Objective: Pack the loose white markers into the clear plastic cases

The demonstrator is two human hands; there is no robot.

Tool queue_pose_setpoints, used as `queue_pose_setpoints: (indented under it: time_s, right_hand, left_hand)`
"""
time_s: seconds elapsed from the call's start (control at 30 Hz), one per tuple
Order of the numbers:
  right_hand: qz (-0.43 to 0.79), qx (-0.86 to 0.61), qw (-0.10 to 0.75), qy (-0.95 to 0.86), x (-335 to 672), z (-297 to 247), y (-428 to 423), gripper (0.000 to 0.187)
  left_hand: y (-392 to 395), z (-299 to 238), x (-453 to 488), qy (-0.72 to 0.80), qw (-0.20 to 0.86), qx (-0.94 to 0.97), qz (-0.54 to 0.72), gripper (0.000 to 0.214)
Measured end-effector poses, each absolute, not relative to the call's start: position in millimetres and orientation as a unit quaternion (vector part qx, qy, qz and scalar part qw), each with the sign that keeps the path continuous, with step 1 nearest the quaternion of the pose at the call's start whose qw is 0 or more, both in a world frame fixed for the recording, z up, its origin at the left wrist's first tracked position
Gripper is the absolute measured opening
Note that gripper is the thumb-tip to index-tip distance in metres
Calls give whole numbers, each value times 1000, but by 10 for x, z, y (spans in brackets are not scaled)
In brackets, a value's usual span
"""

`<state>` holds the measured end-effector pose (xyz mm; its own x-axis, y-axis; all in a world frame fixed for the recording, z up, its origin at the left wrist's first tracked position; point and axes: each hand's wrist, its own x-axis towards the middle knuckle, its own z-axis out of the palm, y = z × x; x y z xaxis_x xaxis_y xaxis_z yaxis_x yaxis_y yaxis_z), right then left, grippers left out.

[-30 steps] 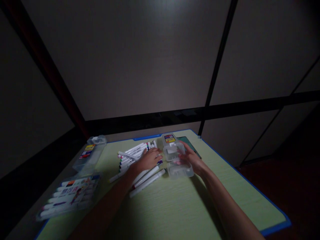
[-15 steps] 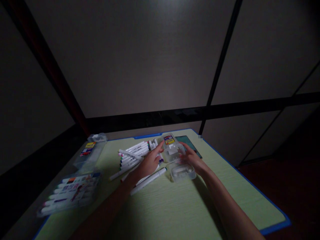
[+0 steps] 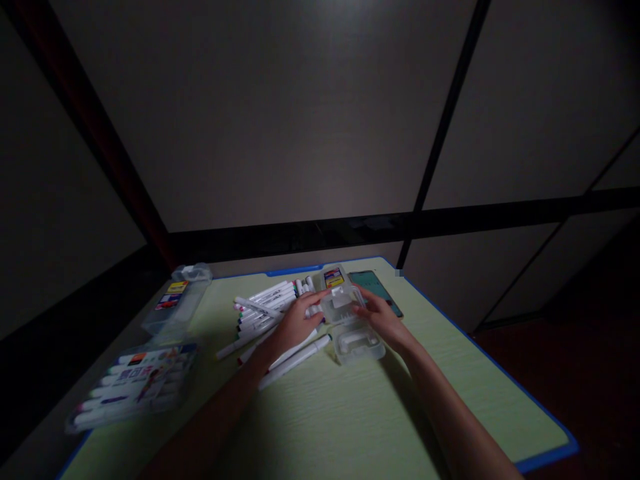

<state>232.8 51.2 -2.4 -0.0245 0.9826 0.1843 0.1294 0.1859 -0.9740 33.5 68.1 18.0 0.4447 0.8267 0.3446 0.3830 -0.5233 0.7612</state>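
Observation:
A clear plastic marker case (image 3: 357, 343) stands unfolded on the table, its near part lying flat and its middle part (image 3: 343, 308) tilted up between my hands. My left hand (image 3: 299, 325) grips the left edge of that tilted part, index finger along its top and thumb lower down. On the other side my right hand (image 3: 381, 319) holds the right edge, fingers behind and thumb in front. Beyond it shows a clear section with a yellow and red label (image 3: 334, 277). Loose white markers (image 3: 265, 297) lie in a pile left of the case, partly behind my left hand.
A phone or tablet with a green screen (image 3: 375, 288) lies behind my right hand. Along the left edge are another clear case (image 3: 183, 303) and a filled marker pack (image 3: 137, 383). The pale green table (image 3: 320, 427) has a blue rim and stands against panelled doors.
The middle part of the case has come away from the labelled section and tilts up a little more. My left hand has closed in onto its left edge.

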Motion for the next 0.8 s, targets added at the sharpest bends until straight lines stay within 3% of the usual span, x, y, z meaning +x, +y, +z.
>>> queue_pose_setpoints:
  time_s: [0.1, 0.27, 0.5, 0.8]
  right_hand:
    - [385, -502, 494, -596, 2339, -43, 535, 49]
    - [326, -524, 477, -625, 2352, -64, 553, 44]
    - [262, -537, 487, -637, 2347, -110, 559, 37]
    - [188, -589, 422, -662, 2351, -71, 510, 39]
  left_hand:
    - [678, 166, 357, 370, 303, 798, 366, 54]
    - [687, 173, 420, 384, 281, 796, 374, 37]
    - [730, 174, 492, 381, 274, 793, 390, 32]
    - [718, 180, 555, 403, 286, 757, 427, 28]
